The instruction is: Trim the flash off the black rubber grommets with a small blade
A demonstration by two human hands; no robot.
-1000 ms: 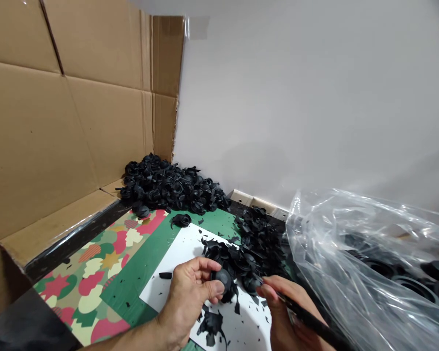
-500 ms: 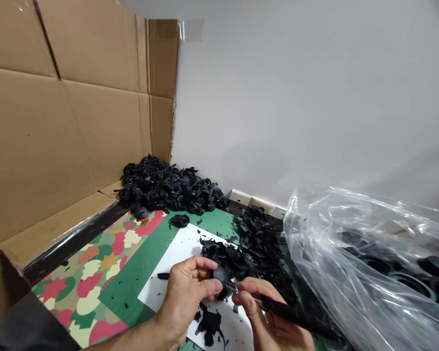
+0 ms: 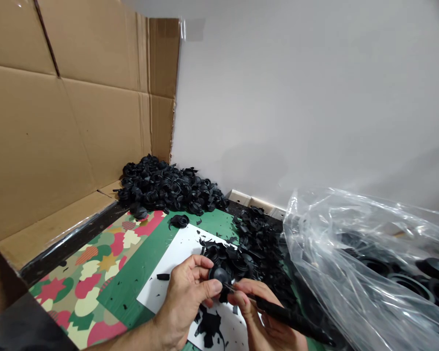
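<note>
1. The left grip [image 3: 188, 292] was a bare hand, with its thumb and fingers in plain view.
2. The left forearm [image 3: 131, 339] was bare from the wrist to the picture's lower edge.
3. The right grip [image 3: 258, 324] was a bare hand, cut off near the wrist by the lower edge.

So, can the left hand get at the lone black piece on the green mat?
Likely not yet: left hand grips a rubber cap, though the way to the lone piece looks open.

A makeshift workshop: rubber-part heaps [image 3: 170, 187], cardboard wall [image 3: 58, 107], plastic bag [image 3: 369, 263].
</note>
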